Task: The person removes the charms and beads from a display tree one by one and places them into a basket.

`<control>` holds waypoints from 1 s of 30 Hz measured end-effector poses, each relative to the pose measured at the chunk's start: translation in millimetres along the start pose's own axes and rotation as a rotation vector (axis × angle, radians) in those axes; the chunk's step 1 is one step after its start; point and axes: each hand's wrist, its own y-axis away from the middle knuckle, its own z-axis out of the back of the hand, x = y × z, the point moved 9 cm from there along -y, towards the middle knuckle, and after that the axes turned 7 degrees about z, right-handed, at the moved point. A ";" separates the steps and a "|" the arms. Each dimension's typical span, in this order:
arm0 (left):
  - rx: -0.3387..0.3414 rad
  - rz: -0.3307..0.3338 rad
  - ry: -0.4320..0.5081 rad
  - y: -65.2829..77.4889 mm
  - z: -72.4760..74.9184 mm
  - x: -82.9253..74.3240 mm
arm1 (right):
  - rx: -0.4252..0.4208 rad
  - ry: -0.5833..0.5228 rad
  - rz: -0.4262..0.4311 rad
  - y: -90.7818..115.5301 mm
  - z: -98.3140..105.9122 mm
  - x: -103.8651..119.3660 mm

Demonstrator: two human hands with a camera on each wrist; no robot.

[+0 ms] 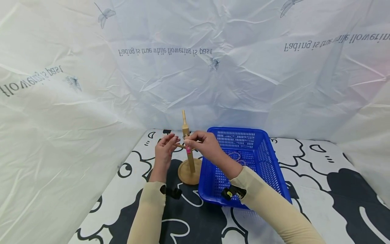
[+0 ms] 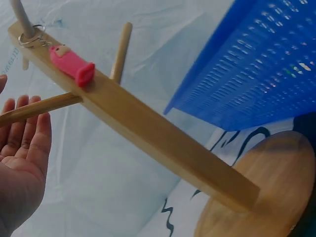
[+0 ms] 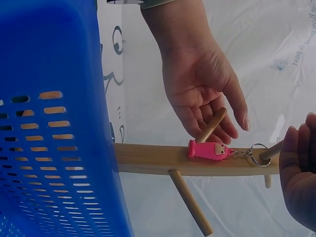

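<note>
A pink figure keychain [image 3: 210,150] hangs by its metal ring [image 3: 259,155] from a peg of a wooden stand [image 2: 163,133]. In the head view the stand's post [image 1: 191,162] rises from a round base [image 1: 184,173]. My left hand [image 2: 24,158], fingers loosely extended, is beside a side peg [image 2: 44,108] and holds no keychain. At the upper part of the post, my right hand [image 1: 204,144] is close to the keychain's peg. Its relaxed fingers [image 3: 291,153] overlap the peg's outer end in the right wrist view, apart from the ring.
Right of the stand is a blue perforated basket [image 1: 259,134], below my right forearm, with thin pinkish loops [image 1: 236,156] inside. A black-and-white patterned cloth [image 1: 307,159] covers the table. White printed sheeting [image 1: 189,81] encloses the back and sides.
</note>
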 end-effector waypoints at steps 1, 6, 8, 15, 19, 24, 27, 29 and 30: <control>-0.005 0.003 0.000 0.7 0.4 1.6 | -0.001 0.005 0.001 0.0 0.1 0.4; -0.014 0.019 0.069 4.0 1.5 9.2 | -0.004 0.004 -0.008 -0.2 0.1 -0.4; -0.020 0.024 0.105 5.2 2.5 11.8 | -0.002 0.001 -0.003 -0.3 -0.3 -0.4; -0.057 0.033 0.195 5.2 4.4 18.5 | 0.002 -0.013 0.017 0.6 -0.8 1.0; -0.060 0.041 0.222 5.4 3.9 21.3 | 0.001 -0.020 0.017 1.0 -1.3 0.6; -0.064 0.017 0.221 6.8 1.9 22.7 | -0.012 -0.044 -0.007 0.8 -0.4 -3.2; -0.069 -0.005 0.195 6.8 2.5 21.6 | -0.015 -0.048 -0.020 0.4 -0.4 -4.8; -0.072 -0.011 0.180 6.9 3.8 20.8 | -0.011 -0.037 -0.023 0.0 -0.8 -4.8; -0.073 -0.014 0.172 7.0 4.4 20.3 | -0.008 -0.030 -0.027 -0.3 -1.1 -4.4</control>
